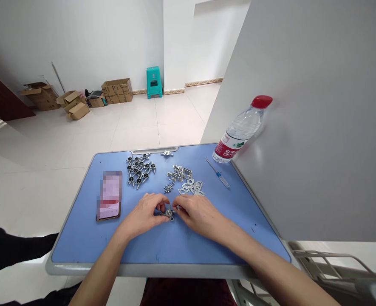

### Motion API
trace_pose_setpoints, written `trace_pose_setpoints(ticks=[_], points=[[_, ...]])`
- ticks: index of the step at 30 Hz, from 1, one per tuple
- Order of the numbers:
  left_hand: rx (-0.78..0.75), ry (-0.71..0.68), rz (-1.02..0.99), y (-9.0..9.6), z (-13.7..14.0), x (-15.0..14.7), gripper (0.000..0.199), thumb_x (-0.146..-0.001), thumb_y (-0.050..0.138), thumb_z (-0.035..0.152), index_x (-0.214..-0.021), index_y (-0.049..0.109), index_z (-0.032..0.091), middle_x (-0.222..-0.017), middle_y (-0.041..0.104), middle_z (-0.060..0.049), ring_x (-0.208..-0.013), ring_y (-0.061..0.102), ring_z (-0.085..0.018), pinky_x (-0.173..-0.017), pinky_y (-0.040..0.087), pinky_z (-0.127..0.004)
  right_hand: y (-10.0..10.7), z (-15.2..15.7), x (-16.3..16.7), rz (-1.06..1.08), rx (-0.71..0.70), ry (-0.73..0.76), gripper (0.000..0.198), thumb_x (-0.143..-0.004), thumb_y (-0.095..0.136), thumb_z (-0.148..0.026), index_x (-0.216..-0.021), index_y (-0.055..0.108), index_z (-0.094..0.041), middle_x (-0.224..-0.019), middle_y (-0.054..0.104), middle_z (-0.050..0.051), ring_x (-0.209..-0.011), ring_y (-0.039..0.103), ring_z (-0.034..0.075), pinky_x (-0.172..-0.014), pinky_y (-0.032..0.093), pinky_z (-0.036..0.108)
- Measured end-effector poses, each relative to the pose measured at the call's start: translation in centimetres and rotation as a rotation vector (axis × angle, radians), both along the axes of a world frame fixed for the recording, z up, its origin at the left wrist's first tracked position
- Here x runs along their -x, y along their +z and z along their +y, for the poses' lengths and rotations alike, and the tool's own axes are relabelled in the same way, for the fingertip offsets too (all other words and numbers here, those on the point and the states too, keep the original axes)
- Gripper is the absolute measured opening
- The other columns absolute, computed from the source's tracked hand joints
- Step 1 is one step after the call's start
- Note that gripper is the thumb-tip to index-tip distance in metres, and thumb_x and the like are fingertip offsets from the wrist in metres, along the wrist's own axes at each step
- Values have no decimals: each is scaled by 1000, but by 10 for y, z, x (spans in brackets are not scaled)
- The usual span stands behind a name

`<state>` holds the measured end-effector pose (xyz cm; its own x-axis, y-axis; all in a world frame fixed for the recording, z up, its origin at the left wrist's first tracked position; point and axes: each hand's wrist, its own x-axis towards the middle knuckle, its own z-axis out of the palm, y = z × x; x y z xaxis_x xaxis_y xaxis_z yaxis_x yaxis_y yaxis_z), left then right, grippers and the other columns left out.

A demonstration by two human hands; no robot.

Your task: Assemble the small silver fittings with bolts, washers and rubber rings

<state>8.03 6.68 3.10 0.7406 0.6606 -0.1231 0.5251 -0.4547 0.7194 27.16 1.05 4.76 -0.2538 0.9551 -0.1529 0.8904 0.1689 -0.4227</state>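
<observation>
The small metal piece (169, 214) sits at the lower centre of the frame, over the blue table (203, 251); from here I can't tell whether it rests on the top. The left hand (148, 212) holds it from the left, thumb and forefinger curved with a narrow gap between. The right hand (194, 211) is bunched nearly closed at its other side; what it pinches, if anything, I can't tell. I'd favour a firm left hold and light right fingertips, well clear of the loose silver bits (168, 188) just above, which could scatter.
</observation>
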Motion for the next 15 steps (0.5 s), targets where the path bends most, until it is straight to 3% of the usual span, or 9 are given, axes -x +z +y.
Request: trace_pose_setpoints(ticks=[4,10,15], points=[[14,2,-6,2,-1,1,44,-82,64,20,-123,50,28,-94,60,2,-92,57,-19,-97,39,-38,-4,-3,-1,40,-27,76,17,-89,51,-11,-90,66,-19,-86,72,3,-72,62,16,-57,26,26],[-60,-49,16,3,-1,-1,20,-86,59,22,-106,58,26,-94,60,1,-90,56,-19,-96,40,-38,-2,0,1,-77,15,68,14,-90,52,-14,-89,65,-17,-86,72,5,-75,65,20,-55,26,28],[-46,-32,22,4,-1,-2,21,-85,61,22,-106,57,24,-93,61,1,-90,56,-19,-97,38,-39,3,-1,3,-145,50,58,12,-92,53,-17,-89,65,-17,-87,72,7,-77,66,21,-55,26,28]])
